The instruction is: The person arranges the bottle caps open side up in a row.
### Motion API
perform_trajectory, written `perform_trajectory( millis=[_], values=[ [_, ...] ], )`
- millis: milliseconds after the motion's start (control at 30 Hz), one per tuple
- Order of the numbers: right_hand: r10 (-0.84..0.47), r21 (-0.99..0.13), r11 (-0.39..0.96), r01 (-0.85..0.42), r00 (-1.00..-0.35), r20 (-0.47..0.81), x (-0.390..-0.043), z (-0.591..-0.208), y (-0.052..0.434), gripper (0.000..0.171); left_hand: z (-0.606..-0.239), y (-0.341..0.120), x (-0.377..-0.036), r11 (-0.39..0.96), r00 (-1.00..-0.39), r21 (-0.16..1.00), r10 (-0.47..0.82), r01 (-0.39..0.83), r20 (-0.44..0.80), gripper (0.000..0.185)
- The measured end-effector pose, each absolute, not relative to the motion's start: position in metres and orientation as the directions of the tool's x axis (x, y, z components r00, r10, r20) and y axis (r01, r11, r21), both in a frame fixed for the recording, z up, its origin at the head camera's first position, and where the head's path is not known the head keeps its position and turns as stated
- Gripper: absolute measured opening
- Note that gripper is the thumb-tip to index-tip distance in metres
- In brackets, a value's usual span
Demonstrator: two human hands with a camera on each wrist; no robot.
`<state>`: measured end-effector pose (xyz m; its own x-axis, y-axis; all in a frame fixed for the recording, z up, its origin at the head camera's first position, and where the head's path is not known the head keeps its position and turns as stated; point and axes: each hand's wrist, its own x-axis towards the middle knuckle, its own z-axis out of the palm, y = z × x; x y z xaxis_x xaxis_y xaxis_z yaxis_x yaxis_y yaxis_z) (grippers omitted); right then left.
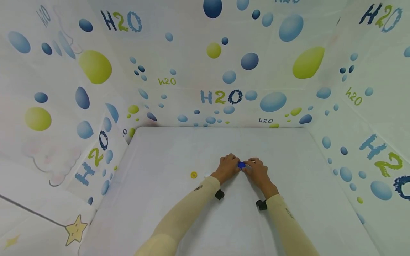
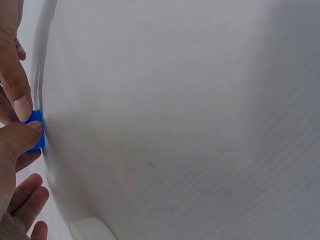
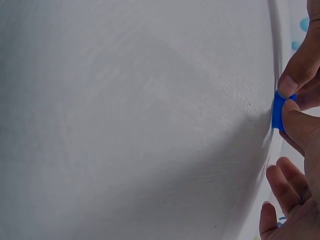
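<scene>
A small blue piece (image 1: 241, 165) with straight edges is pinched between both hands, over the middle of the white table. My left hand (image 1: 228, 168) grips its left end with thumb and fingers. From the other side, the thumb and fingers of my right hand (image 1: 257, 172) pinch its right end. Close up in the left wrist view, the blue piece (image 2: 39, 132) is partly covered by the two thumbs. The right wrist view shows the same blue piece (image 3: 278, 111) with both thumb tips on it; its exact kind I cannot tell.
To the left of my left hand lies a yellow ring-like piece (image 1: 193, 175). A round white piece (image 1: 206, 174) sits by the left wrist, partly behind it. The white table (image 1: 160, 213) is bordered by printed wall sheets (image 1: 189, 71) at the back and sides.
</scene>
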<state>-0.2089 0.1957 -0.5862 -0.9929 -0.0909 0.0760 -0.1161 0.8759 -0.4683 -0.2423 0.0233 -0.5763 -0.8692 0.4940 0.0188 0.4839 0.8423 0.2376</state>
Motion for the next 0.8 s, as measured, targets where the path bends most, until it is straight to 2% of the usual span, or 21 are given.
perform_trajectory(
  millis=[467,800],
  values=[
    [-0.13,-0.457,0.876,-0.151,-0.988,0.078,-0.21,-0.589,0.194,0.036,-0.574,0.016,-0.238,0.832,-0.87,0.282,0.492,0.479,0.026,0.038],
    [-0.14,-0.474,0.865,-0.165,-0.986,0.088,-0.208,-0.582,0.189,0.038,-0.575,0.006,-0.236,0.821,-0.883,0.363,0.47,0.441,0.01,0.04]
  ],
)
